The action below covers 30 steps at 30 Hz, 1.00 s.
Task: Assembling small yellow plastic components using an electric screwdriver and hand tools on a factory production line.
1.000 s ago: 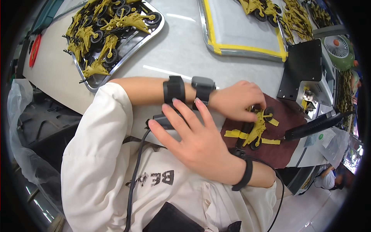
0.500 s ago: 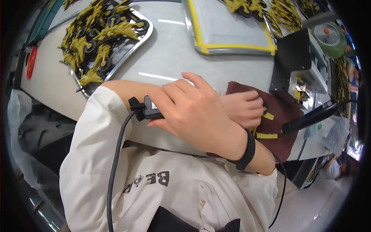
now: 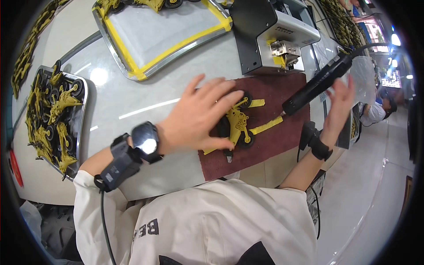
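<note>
A yellow and black toy motorcycle (image 3: 238,123) lies on a dark red cloth (image 3: 274,143). Over its left side my left hand (image 3: 198,115) has its fingers spread, the thumb by the toy's lower end; whether it touches the toy cannot be made out. Yellow tape strips (image 3: 266,126) lie on the cloth around the toy. A black electric screwdriver (image 3: 316,84) slants over the cloth's right part, its tip near one strip. Close beside the screwdriver, my right hand (image 3: 339,108) is raised with fingers apart, slightly blurred, not wrapped around it.
A metal tray (image 3: 84,119) heaped with yellow and black toys stands at left. At the back is a tray (image 3: 145,73) edged with yellow tape. Behind the cloth stands a black and grey machine (image 3: 260,44). Cables (image 3: 106,229) run from devices on both wrists.
The arms were crossed, with my right hand at the black device on my left wrist; they are now uncrossed. My right hand has moved right to the screwdriver. The view has shifted right.
</note>
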Tool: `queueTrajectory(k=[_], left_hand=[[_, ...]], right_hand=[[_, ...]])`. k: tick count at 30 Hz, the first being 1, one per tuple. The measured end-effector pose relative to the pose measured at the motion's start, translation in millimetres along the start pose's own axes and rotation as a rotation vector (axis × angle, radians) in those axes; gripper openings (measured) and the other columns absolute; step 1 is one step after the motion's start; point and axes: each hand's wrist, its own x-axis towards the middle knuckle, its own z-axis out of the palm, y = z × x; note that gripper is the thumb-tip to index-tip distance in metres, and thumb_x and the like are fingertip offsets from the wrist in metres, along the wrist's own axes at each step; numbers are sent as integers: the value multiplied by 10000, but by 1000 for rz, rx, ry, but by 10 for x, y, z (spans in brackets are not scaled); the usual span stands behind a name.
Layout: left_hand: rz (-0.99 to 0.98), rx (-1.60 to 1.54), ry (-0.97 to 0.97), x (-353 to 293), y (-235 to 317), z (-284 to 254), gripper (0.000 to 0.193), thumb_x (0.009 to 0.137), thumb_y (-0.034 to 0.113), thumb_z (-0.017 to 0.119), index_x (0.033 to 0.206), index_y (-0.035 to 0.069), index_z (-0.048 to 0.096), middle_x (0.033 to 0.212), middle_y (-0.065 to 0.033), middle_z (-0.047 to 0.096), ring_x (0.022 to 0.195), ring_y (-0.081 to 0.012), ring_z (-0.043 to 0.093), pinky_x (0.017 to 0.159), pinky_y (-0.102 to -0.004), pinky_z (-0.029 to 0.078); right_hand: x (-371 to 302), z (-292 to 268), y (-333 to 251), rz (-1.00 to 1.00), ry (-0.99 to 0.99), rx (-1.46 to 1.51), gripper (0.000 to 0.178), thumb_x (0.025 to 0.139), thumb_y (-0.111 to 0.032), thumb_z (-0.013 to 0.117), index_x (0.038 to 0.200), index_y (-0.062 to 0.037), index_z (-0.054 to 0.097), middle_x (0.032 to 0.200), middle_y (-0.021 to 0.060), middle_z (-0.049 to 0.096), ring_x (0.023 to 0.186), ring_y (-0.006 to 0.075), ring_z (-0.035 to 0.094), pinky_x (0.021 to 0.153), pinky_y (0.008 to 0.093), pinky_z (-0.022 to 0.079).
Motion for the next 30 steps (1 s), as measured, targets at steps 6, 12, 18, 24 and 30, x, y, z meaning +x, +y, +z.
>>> queueTrajectory(k=[6, 12, 18, 24, 30], left_hand=[[-114, -45, -72, 25, 213, 327, 1162, 603, 601, 782, 1451, -26, 294, 1464, -223, 347, 1347, -379, 356, 1108, -577, 227], [-186, 11, -145, -73, 171, 146, 1096, 651, 600, 751, 1450, -13, 317, 1445, -197, 395, 1364, -356, 346, 1112, -575, 206], [-159, -19, -147, -77, 122, 179, 1090, 619, 615, 757, 1438, 16, 359, 1437, -184, 407, 1349, -362, 364, 1091, -581, 232], [-172, -79, -127, -78, 93, 228, 1070, 608, 550, 798, 1438, 33, 364, 1413, -171, 422, 1344, -353, 365, 1104, -566, 227], [-206, -44, -125, -65, 156, 219, 1068, 629, 599, 759, 1427, 4, 371, 1430, -176, 419, 1350, -366, 364, 1114, -589, 193]], right_hand=[[48, 351, 107, 24, -284, 102, 554, 891, -151, 660, 1351, 45, 423, 1009, 83, 627, 905, 137, 597, 811, 296, 484], [-632, 347, -234, -77, -158, 660, 656, 790, -162, 672, 1361, 44, 421, 948, 107, 591, 808, 217, 606, 719, 369, 531], [-1021, 333, 28, -25, -227, 517, 624, 813, -168, 630, 1379, -40, 398, 880, 109, 552, 753, 223, 568, 702, 384, 484], [-603, 343, -303, -280, -355, 812, 752, 815, -85, 646, 1447, -42, 238, 745, 106, 558, 611, 220, 560, 724, 427, 532], [90, 675, -806, -425, -70, 575, 695, 842, -67, 607, 1443, -1, 264, 786, 115, 573, 698, 231, 599, 776, 491, 556]])
